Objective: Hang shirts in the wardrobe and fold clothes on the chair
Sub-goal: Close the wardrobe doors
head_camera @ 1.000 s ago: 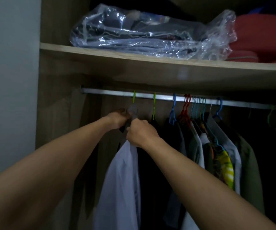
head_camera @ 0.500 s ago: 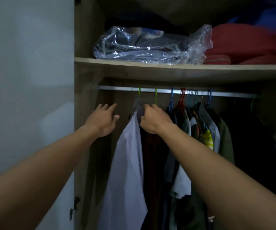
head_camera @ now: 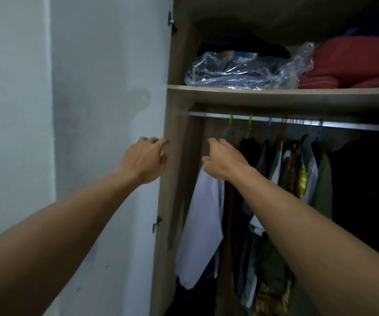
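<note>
From your head camera, the hanging rail inside the wardrobe is the thing to steer by. The white shirt hangs from the rail's left end on a green hanger, its grey collar just under the hook and its pale body dropping well below the rail along the wardrobe's left wall.

Your right hand is below the rail, directly in front of the shirt's shoulder; its fingers are loosely curled with nothing between them, and whether the knuckles brush the cloth cannot be told. The shirt's body spills out beneath your right wrist.

Your left hand is off to the left of the rail's end, in front of the wardrobe's outer edge and the white wall, clear of the shirt. Its fingers are spread and slightly bent, holding nothing.

To the right along the rail, a second green hanger carries a dark garment, followed by a tight bunch of blue and red hangers with mixed clothes.

Above the rail, the shelf holds a clear plastic bag of clothes and red bedding at the right.
</note>
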Demonstrator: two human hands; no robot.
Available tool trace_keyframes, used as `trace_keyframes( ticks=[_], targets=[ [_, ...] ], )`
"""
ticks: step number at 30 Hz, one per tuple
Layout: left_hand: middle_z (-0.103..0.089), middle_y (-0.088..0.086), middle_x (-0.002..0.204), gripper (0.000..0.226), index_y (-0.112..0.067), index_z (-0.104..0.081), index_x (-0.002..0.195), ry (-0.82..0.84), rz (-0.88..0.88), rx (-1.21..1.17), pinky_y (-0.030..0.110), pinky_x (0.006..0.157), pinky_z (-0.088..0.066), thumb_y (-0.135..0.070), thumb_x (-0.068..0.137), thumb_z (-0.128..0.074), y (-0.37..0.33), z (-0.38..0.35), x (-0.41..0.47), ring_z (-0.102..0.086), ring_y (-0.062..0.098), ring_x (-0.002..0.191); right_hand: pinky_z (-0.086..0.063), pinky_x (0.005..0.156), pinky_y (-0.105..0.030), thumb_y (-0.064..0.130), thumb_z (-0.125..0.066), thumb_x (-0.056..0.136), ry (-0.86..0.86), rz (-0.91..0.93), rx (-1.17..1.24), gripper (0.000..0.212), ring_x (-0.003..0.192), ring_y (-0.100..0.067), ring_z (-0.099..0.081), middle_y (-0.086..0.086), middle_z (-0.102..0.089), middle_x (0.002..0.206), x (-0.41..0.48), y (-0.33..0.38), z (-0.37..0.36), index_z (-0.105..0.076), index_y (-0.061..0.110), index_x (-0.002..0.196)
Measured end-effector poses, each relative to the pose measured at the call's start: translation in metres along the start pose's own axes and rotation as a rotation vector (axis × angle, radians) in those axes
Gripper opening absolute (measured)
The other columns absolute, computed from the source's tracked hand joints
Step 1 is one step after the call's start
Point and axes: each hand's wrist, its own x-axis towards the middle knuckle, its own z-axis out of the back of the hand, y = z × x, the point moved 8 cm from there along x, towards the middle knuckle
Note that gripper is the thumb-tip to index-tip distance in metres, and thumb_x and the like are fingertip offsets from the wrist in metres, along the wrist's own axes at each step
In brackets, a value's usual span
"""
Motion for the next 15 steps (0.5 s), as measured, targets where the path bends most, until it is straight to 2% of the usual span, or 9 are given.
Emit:
trace_keyframes(
  ticks=[6,9,12,15],
  targets=[
    [-0.064,0.005,0.129,0.037,-0.02,-0.058,0.132,-0.079,0.09,0.119,0.041,0.084,-0.049,-0.028,0.096,-0.052,0.026,0.06,-0.075,-0.054,0.031,0.118,-0.041,0.108,-0.044,0.027,-0.051,0.098,0.03,0.125,0.094,0.057,0.139,-0.037,-0.042,-0.017,-0.04,0.153,-0.031,0.075,-0.001,-0.035,0.008,0.15],
    [-0.062,0.007,0.126,0.034,-0.018,-0.059,0.127,-0.103,0.16,0.123,0.04,0.082,-0.049,-0.023,0.094,-0.055,0.058,0.08,-0.098,-0.053,0.03,0.116,-0.041,0.109,-0.045,0.029,-0.051,0.1,0.045,0.205,0.167,0.06,0.14,-0.035,-0.042,-0.015,-0.037,0.155,-0.036,0.122,-0.003,-0.03,0.011,0.154],
    [-0.057,0.01,0.116,0.028,-0.015,-0.056,0.116,-0.175,0.242,0.131,0.041,0.077,-0.052,-0.02,0.089,-0.062,0.093,0.091,-0.116,-0.054,0.031,0.103,-0.04,0.11,-0.048,0.031,-0.049,0.101,0.037,0.295,0.211,0.06,0.14,-0.034,-0.041,-0.013,-0.037,0.155,-0.031,0.169,-0.01,-0.028,0.014,0.155],
    [-0.048,0.012,0.109,0.037,-0.012,-0.047,0.112,-0.301,0.398,0.048,0.037,0.072,-0.047,-0.024,0.085,-0.069,0.132,0.095,-0.136,-0.051,0.03,0.095,-0.037,0.113,-0.048,0.032,-0.05,0.102,-0.002,0.381,0.259,0.063,0.143,-0.032,-0.036,-0.012,-0.034,0.157,-0.024,0.212,-0.017,-0.022,0.016,0.157]
  ],
)
